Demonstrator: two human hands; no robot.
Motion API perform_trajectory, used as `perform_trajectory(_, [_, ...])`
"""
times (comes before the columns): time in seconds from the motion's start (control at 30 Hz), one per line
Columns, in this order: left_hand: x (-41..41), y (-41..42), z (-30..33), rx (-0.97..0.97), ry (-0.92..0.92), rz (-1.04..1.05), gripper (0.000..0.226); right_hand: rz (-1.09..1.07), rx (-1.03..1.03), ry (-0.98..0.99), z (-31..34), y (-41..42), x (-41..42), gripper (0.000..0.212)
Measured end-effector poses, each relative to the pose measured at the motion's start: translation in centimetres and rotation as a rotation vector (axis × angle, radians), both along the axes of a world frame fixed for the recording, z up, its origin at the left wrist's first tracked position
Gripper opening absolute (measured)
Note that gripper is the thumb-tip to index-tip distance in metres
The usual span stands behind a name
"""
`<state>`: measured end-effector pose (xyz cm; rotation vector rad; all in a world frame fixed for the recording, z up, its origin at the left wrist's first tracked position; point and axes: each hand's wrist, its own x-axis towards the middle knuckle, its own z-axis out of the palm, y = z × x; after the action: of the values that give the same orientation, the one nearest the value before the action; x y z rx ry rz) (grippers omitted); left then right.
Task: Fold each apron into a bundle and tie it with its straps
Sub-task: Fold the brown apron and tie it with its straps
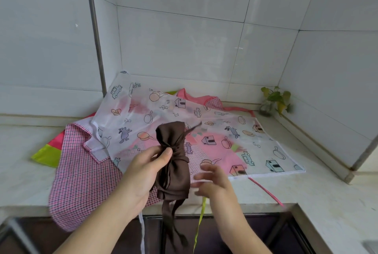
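A brown apron (pixel 173 159) is folded into a tight bundle, cinched round its middle by its own strap. My left hand (pixel 141 174) grips the bundle at that waist, thumb on top, and holds it above the counter. Brown strap ends (pixel 171 225) hang down below it, and one thin end sticks up to the right. My right hand (pixel 212 182) is blurred just right of the bundle, fingers spread and holding nothing that I can see. Spread on the counter behind lie a sheer white apron with cartoon prints (pixel 204 131) and a pink checked apron (pixel 81 176).
The pale stone counter (pixel 306 192) sits in a tiled corner. A small plant in a glass jar (pixel 270 104) stands at the back right. A pink strap (pixel 266 190) and a green ribbon (pixel 199 221) trail over the front edge. A metal pipe (pixel 96 34) runs up the wall.
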<state>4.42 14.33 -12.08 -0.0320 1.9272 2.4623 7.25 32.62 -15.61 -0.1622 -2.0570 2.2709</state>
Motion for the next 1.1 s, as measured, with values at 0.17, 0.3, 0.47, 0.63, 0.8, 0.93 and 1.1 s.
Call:
perform_trajectory(0.17, [0.9, 1.0, -0.1, -0.282, 0.065, -0.066, 0.014, -0.138, 0.694, 0.528, 3.3, 0.0, -1.0, 0.057])
perform_trajectory(0.3, [-0.1, 0.3, -1.2, -0.387, 0.009, -0.003, 0.022, -0.043, 1.273, 0.727, 2.5, -0.8, -3.3, 0.050])
perform_trajectory(0.47, [-0.6, -0.9, -3.4, -0.668, -0.066, -0.017, 0.020, 0.155, 1.280, 0.555, 0.2, -2.5, -5.2, 0.025])
perform_trajectory(0.63, [-0.3, -1.8, -2.7, -1.095, 0.060, 0.081, 0.030, 0.244, 1.205, 0.351, -1.0, -2.7, -6.6, 0.027])
perform_trajectory(0.8, [-1.0, -3.5, -2.0, -1.197, 0.044, -0.052, 0.026, 0.328, 1.192, 0.385, -2.2, -2.5, -6.7, 0.044])
perform_trajectory(0.93, [-1.1, -3.6, -2.8, -1.168, 0.074, -0.043, 0.026, 0.278, 1.261, 0.452, -1.6, -2.6, -6.6, 0.032])
perform_trajectory(1.1, [-0.7, -3.4, -3.5, -1.078, 0.061, 0.014, 0.027, 0.408, 1.338, 0.303, -0.3, -2.4, -7.2, 0.017])
